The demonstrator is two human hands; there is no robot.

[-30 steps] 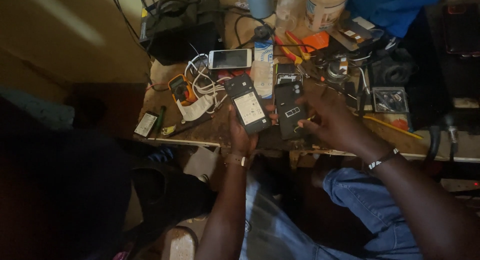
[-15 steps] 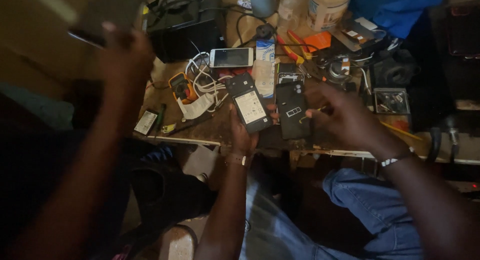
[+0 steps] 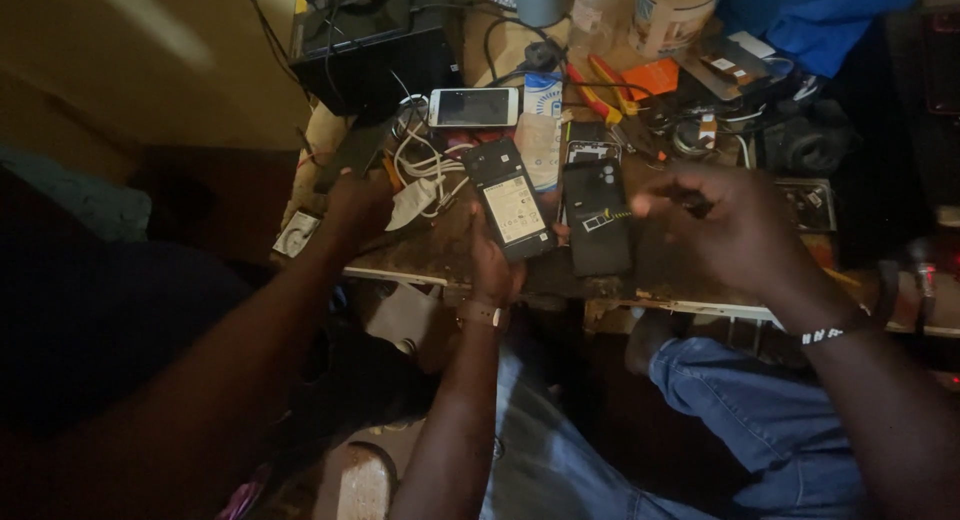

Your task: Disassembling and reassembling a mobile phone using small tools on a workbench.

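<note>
Two opened phones are in view: one phone (image 3: 512,202) is gripped upright by the left hand (image 3: 495,265); the dark phone (image 3: 597,218) lies on the bench (image 3: 430,255) beside the loosely curled, empty right hand (image 3: 735,225). Another person's hand (image 3: 355,205), previously raised, is now lowered onto the bench.

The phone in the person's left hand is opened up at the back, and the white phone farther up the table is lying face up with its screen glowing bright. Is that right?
Not quite. In the head view the white phone lies face up, but its screen is dark, not glowing. The rest holds: the left hand holds an opened phone with its back off.
</note>
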